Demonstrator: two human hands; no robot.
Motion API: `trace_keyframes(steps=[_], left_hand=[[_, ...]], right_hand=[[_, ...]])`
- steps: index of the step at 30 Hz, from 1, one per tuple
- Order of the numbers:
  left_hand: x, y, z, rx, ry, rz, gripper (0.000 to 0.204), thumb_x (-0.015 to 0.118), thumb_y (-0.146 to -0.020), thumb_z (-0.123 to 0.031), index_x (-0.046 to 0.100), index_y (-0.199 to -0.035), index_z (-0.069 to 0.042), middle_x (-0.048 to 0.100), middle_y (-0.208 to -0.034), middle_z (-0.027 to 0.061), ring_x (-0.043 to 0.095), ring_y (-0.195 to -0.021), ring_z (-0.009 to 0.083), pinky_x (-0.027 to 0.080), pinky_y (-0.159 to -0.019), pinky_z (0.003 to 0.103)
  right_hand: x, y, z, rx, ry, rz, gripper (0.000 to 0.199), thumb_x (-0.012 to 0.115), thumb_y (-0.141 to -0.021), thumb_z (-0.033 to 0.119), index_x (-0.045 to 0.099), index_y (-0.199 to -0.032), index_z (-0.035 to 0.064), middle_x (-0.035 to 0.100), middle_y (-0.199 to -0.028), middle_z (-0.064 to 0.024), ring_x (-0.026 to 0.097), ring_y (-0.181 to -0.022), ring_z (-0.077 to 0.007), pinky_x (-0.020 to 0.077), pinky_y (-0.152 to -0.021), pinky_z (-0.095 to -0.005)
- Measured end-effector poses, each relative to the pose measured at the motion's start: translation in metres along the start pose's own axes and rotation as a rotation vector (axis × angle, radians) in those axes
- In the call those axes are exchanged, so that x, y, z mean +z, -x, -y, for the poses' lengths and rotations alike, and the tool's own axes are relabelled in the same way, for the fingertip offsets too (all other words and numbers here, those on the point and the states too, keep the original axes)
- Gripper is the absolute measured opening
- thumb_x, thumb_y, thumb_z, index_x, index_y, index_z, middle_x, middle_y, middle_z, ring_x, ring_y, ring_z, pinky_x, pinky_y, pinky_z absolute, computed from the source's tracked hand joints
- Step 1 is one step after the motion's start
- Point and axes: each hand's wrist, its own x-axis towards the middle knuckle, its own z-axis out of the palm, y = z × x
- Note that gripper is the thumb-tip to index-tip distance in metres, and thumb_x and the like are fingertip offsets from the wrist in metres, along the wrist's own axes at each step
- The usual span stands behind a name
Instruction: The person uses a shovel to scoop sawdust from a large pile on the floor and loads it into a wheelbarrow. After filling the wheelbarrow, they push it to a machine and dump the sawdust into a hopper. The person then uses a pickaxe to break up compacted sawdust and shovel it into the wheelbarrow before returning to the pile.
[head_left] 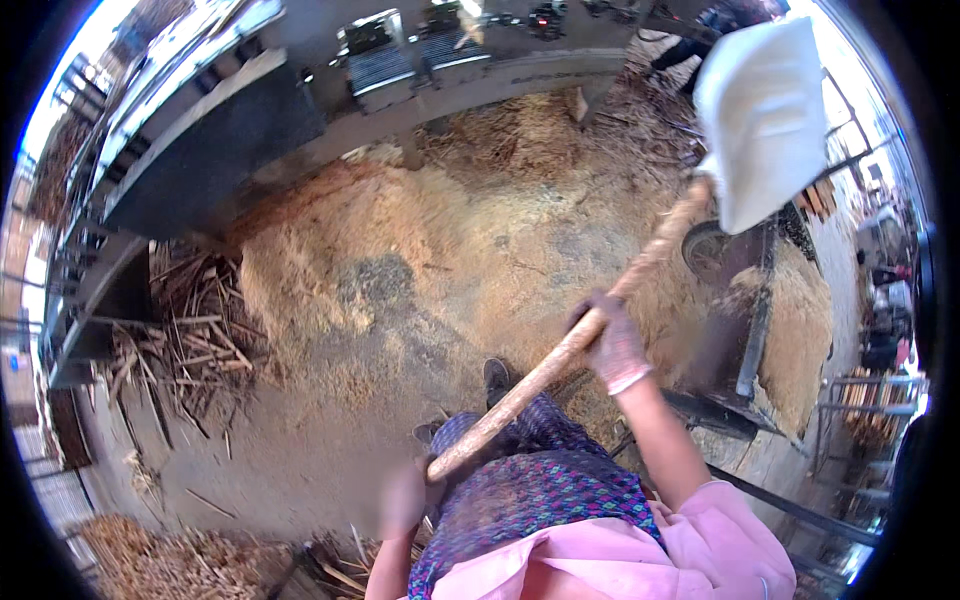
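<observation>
Pink sleeves point(700, 540) lowest in view. L hand point(402, 497) and gloved R hand point(615, 345) both clamped on wooden shovel handle point(560, 355). White blade point(765, 115) raised above cart point(760, 330), right of sawdust pile point(420, 260).

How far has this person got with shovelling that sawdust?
Some sawdust already lies heaped in the cart at the right. Now both hands, left hand and right hand, grip the shovel, its white blade raised over the cart. A big sawdust pile on the floor is left.
</observation>
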Motion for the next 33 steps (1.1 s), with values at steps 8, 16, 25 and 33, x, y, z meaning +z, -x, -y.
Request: trace_keyframes(steps=[8,16,25,33], left_hand=[[0.009,0.133,0.029,-0.558,0.207,0.293,0.046,0.069,-0.078,-0.034,0.067,-0.117,-0.011,0.073,-0.093,0.0213,0.071,-0.094,0.0419,0.056,-0.082,0.050],[0.032,0.149,-0.004,-1.126,0.417,0.372,0.050,0.073,-0.084,-0.037,0.065,-0.126,-0.011,0.072,-0.096,0.0230,0.069,-0.088,0.0433,0.055,-0.078,0.051],[0.158,-0.051,0.062,-1.031,0.551,0.381,0.054,0.076,-0.073,-0.033,0.066,-0.121,-0.012,0.073,-0.087,0.0207,0.071,-0.084,0.0426,0.056,-0.075,0.051],[0.272,-0.058,0.108,-1.166,0.440,0.269,0.039,0.075,-0.079,-0.022,0.067,-0.115,-0.011,0.073,-0.094,0.0181,0.072,-0.087,0.0385,0.056,-0.076,0.047]], right_hand=[[-0.019,-0.053,-0.311,0.762,0.291,-0.158,0.019,0.062,-0.091,0.025,0.058,-0.087,0.0063,0.059,-0.074,-0.0134,0.063,-0.068,-0.0333,0.0561,-0.066,-0.0487],[-0.077,-0.010,-0.499,1.336,0.577,-0.230,0.020,0.063,-0.095,0.027,0.060,-0.088,0.0085,0.062,-0.076,-0.0112,0.063,-0.067,-0.0305,0.0555,-0.060,-0.0493],[-0.027,-0.326,-0.543,1.066,0.859,-0.284,0.022,0.060,-0.094,0.030,0.056,-0.088,0.0090,0.056,-0.078,-0.0096,0.058,-0.068,-0.0276,0.0499,-0.061,-0.0484],[-0.110,-0.355,-0.603,0.894,0.792,-0.145,0.024,0.070,-0.093,0.031,0.055,-0.093,0.0116,0.053,-0.075,-0.0077,0.058,-0.065,-0.0262,0.0517,-0.059,-0.0462]])
